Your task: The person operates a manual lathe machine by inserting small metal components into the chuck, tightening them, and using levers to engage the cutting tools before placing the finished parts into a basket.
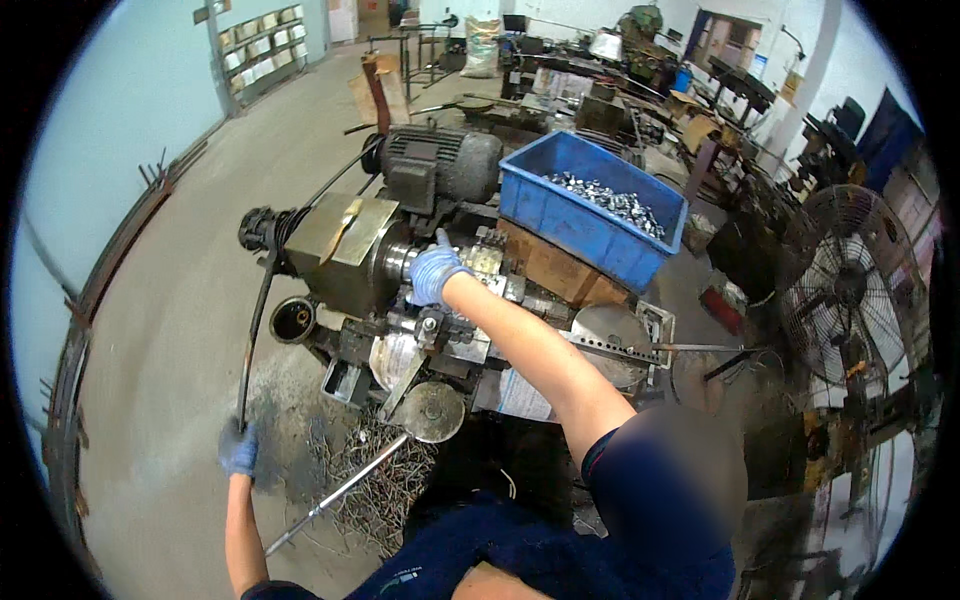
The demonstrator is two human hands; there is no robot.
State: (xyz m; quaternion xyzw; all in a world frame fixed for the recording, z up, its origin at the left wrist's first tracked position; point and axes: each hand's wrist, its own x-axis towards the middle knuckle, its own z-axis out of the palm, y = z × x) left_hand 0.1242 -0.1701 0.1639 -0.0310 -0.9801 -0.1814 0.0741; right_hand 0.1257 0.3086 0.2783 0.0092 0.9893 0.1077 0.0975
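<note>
A small, oily lathe stands in front of me, with a spindle nose point(398, 263) jutting from its box-shaped headstock point(345, 245). My right hand point(435, 275), in a blue glove, reaches across to the spindle nose. Its fingers bend there, and what they pinch is too small or hidden to name. Down at the left, my left hand point(238, 448), gloved too, is closed round the lower end of a long dark lever point(258, 335) that runs up to the pulley end of the headstock. A brush point(342, 230) lies on top of the headstock.
An electric motor point(440, 165) sits behind the headstock. Beyond the lathe, a blue bin point(590, 220) holds many small shiny metal parts point(610, 200). Metal shavings point(375, 490) litter the floor below. A steel rod point(340, 490) slants toward me. A large fan point(845, 280) stands at the right.
</note>
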